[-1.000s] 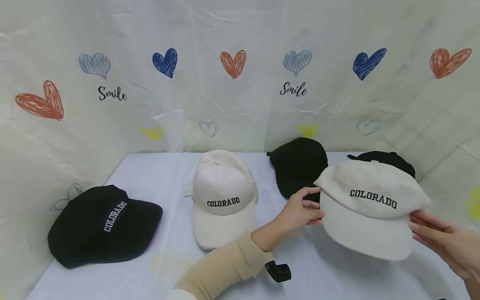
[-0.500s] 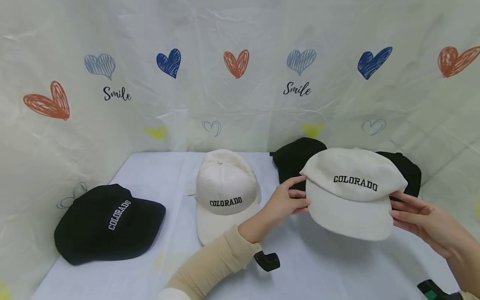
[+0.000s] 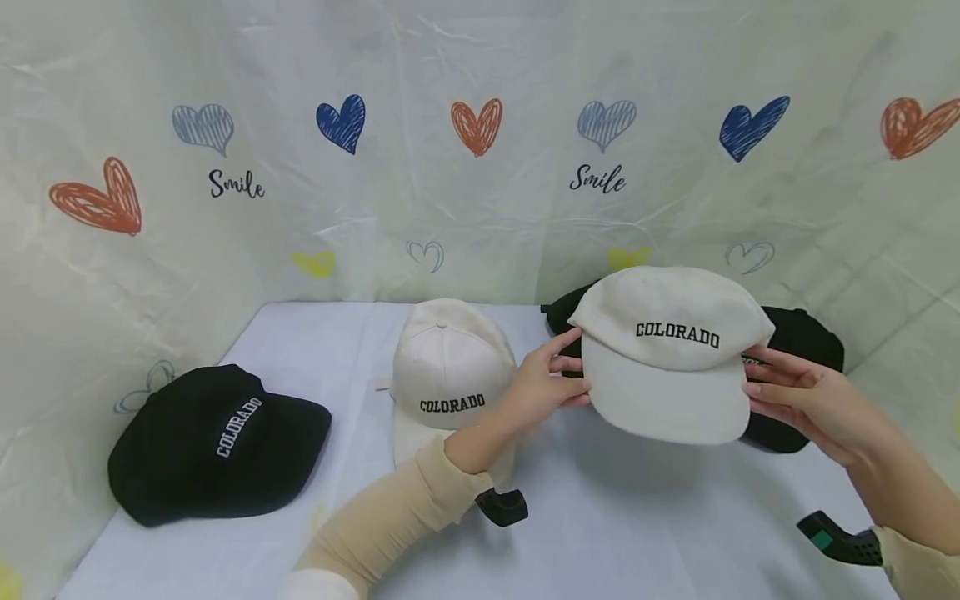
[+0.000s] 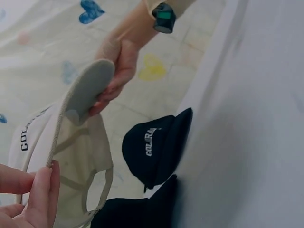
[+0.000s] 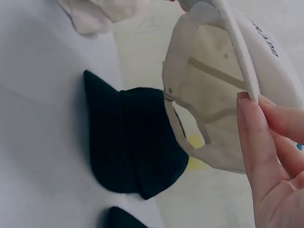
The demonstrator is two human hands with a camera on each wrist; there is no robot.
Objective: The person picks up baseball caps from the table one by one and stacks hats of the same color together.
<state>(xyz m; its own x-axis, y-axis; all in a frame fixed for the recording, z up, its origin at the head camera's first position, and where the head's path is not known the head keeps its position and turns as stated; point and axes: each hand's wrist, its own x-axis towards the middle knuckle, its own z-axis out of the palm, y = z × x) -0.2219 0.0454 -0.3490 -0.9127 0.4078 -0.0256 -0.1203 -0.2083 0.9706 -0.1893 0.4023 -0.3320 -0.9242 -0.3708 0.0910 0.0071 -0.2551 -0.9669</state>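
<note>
A cream cap lettered COLORADO [image 3: 667, 350] is held in the air above the table's back right. My left hand [image 3: 543, 383] pinches the left edge of its brim, and my right hand [image 3: 795, 396] pinches the right edge. The left wrist view shows the cream cap [image 4: 71, 147] from below, with my left fingers [image 4: 40, 194] on its rim. In the right wrist view my right fingers [image 5: 259, 142] lie along the brim edge of the cream cap [image 5: 213, 90], whose inside faces the camera.
A second cream cap [image 3: 450, 375] lies mid-table and a black COLORADO cap [image 3: 217, 446] at the left. Two black caps [image 3: 798, 342] lie behind the held one. A heart-printed plastic sheet [image 3: 300, 167] walls the white table [image 3: 637, 517].
Both hands have carried the cream cap up and to the left, away from the camera, over the black caps at the back.
</note>
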